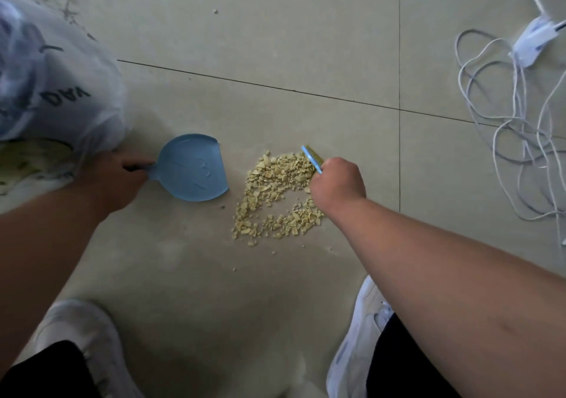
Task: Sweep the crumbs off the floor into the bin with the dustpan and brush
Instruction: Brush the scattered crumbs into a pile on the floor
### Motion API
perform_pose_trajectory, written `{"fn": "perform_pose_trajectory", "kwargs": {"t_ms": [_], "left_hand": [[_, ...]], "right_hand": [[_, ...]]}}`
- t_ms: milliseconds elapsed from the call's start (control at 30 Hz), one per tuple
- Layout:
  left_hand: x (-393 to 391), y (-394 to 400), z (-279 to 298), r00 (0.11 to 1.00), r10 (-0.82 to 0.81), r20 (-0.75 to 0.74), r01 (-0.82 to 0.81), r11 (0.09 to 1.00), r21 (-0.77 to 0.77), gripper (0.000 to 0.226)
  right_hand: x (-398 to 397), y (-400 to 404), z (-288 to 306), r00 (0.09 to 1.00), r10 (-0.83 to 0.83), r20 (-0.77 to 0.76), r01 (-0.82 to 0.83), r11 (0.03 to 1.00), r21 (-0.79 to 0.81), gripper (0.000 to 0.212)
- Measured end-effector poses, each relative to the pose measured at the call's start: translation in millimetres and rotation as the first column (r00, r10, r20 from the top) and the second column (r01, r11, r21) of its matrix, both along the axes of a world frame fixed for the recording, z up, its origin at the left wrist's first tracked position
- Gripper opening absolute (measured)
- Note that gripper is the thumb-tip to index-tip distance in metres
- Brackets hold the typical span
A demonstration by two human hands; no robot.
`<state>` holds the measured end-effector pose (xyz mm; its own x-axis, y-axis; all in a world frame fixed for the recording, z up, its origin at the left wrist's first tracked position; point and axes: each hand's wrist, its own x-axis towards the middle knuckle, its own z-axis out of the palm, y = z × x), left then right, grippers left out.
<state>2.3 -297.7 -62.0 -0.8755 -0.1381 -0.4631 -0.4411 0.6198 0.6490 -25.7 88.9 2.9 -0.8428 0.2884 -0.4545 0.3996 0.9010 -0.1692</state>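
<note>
A pile of pale yellow crumbs [272, 195] lies on the tiled floor at the centre. My left hand [113, 180] grips the handle of a light blue dustpan [191, 168], which rests on the floor left of the pile with its open edge facing the crumbs. My right hand [337, 183] is closed around a small blue brush [312, 158] with yellowish bristles, set at the pile's far right edge. The bin [52, 91] is lined with a translucent white bag and stands at the left, just behind my left hand, with yellow bits inside.
Tangled white cables [514, 122] and a white plug block [533, 42] lie on the floor at the right. My two white shoes [82, 333] [361, 336] stand at the bottom, either side of bare floor. A few stray crumbs [234, 269] lie nearer me.
</note>
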Motion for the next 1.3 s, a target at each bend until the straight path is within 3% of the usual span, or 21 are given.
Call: {"fn": "perform_pose_trajectory", "kwargs": {"t_ms": [233,367,667,867,1033,1300], "left_hand": [[-1,-8,-10,0.998,-0.047,0.032,0.048,0.999,-0.019,0.024],[-3,-6,-11,0.995,-0.104,0.006,0.105,0.992,-0.07,0.026],[-9,-12,-34,0.98,-0.198,-0.021,0.197,0.979,-0.052,0.025],[-3,-18,-41,0.968,-0.217,-0.13,0.208,0.975,-0.079,0.023],[1,-16,-34,0.97,-0.204,-0.134,0.199,0.979,-0.047,0.039],[0,-7,-20,0.962,-0.254,-0.1,0.247,0.966,-0.076,0.033]], "right_hand": [[8,-2,11,0.998,0.018,-0.061,-0.019,1.0,-0.018,0.016],[8,31,21,0.993,-0.071,-0.097,0.074,0.997,0.025,0.017],[45,99,26,0.945,-0.325,0.033,0.313,0.931,0.189,0.025],[55,78,11,0.961,-0.262,0.088,0.25,0.96,0.126,0.031],[47,49,8,0.978,-0.202,0.043,0.2,0.979,0.042,0.028],[48,33,13,0.993,-0.117,-0.003,0.117,0.993,-0.02,0.036]]}}
